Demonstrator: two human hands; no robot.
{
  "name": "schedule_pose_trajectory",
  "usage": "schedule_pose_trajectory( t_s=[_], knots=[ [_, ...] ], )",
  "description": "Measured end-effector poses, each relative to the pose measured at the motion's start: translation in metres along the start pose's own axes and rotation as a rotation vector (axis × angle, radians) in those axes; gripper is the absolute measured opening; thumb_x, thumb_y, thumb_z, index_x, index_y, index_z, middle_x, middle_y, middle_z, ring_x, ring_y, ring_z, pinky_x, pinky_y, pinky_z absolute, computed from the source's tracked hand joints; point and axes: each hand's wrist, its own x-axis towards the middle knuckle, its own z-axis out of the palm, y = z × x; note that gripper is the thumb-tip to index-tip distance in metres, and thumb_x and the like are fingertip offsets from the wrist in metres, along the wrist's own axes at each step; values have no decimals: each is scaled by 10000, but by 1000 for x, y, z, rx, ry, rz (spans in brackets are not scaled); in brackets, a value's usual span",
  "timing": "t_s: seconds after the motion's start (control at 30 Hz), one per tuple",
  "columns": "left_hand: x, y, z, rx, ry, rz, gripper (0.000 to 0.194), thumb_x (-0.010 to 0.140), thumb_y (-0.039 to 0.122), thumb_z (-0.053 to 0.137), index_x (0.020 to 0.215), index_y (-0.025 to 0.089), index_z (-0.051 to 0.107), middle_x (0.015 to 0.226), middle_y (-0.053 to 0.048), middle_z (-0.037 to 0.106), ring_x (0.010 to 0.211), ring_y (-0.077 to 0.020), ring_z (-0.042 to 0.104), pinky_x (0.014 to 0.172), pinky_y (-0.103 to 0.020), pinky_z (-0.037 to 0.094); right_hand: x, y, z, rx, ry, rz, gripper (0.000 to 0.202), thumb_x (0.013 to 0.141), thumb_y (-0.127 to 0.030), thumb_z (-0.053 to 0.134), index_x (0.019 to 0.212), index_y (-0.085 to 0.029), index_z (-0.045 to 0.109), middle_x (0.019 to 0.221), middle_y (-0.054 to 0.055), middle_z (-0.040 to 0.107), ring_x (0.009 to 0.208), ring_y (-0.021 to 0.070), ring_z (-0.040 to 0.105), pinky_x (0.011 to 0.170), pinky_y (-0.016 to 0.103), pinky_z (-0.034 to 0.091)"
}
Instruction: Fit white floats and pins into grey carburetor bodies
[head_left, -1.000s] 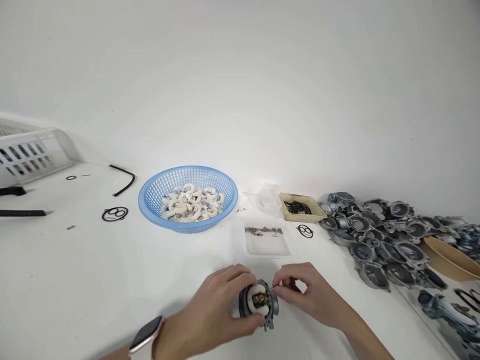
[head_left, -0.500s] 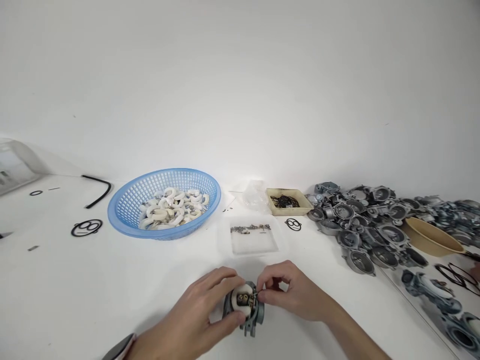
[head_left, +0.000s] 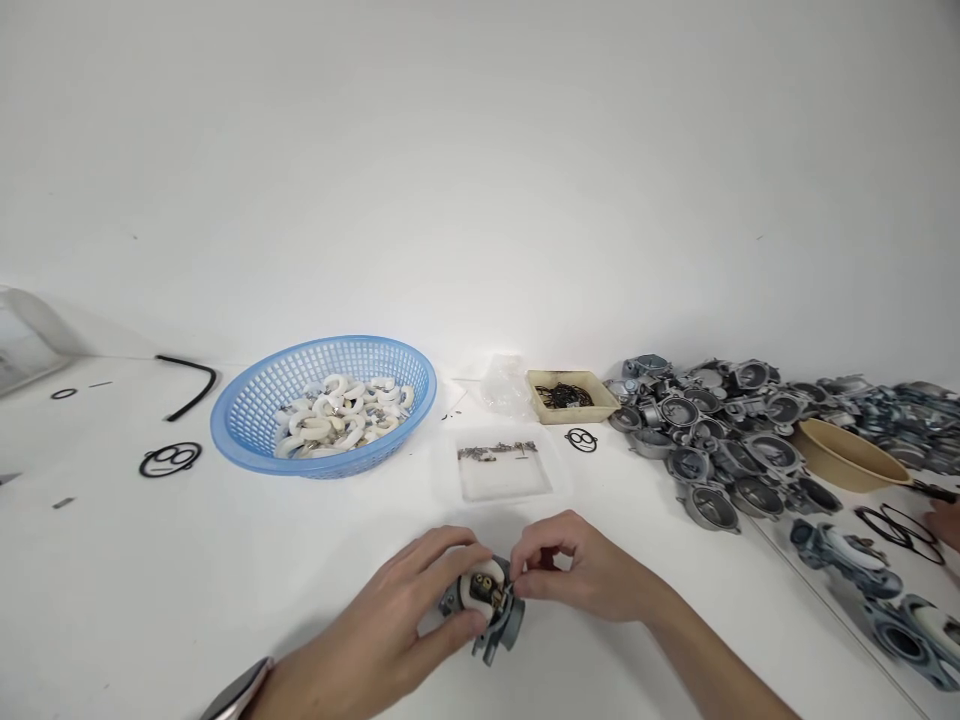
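My left hand (head_left: pixel 397 625) is wrapped round a grey metal carburetor (head_left: pixel 511 622) just above the white table. A white C-shaped float (head_left: pixel 468 592) sits in its upturned open side, around two brass jets. My left fingers and thumb press on the float and body from the left. At the carburetor's right edge, my right hand (head_left: pixel 589 575) pinches a thin, small metal pin (head_left: pixel 511 589) beside the float's hinge. How far the pin is in the hinge cannot be made out.
Beyond my hands lie a clear tray (head_left: pixel 502 485) of small metal parts, a blue basket (head_left: pixel 232 440) of white floats and a cream box (head_left: pixel 609 410) of black gaskets. Right are piled carburetor bodies (head_left: pixel 712 505), a tan bowl (head_left: pixel 847 470) and another person's hand (head_left: pixel 946 522).
The carburetor has tilted in my left hand, its lower end swinging slightly left. My right fingertips stay at the hinge side. The view has shifted a little.
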Motion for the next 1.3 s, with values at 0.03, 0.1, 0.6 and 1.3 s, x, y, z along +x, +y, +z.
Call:
schedule_pose_trajectory(
  t_s=[0.03,0.1,0.6,1.3],
  knots=[
    [0,0,1,9,2,-2,399,1076,389,584,1473,369,545,1446,-70,597,1324,-275,602,1095,-378,556,0,0,0,0,-4,-1,160,871,-347,776,858,-195,823,713,-4,640,651,135,502,631,275,418],
    [-1,0,2,23,-3,-7,396,1078,393,583,1471,382,539,1453,-61,592,1327,-273,598,1086,-378,562,0,-1,-1,1,-12,-4,148,873,-334,776,860,-195,825,721,-2,647,651,135,510,632,274,419],
    [0,-2,1,83,12,45,469,1100,351,550,1560,405,470,1517,-31,583,1371,-272,591,1117,-355,554,-1,-3,3,28,9,-38,209,886,-403,782,868,-197,814,741,5,666,648,138,523,633,279,431],
    [1,-7,12,-32,142,-38,331,950,324,781,1253,336,650,1316,-22,659,1187,-245,656,1006,-330,557,-2,-4,5,50,22,32,164,932,-349,721,988,-206,663,744,-54,466,705,137,417,664,282,344]
  ],
)
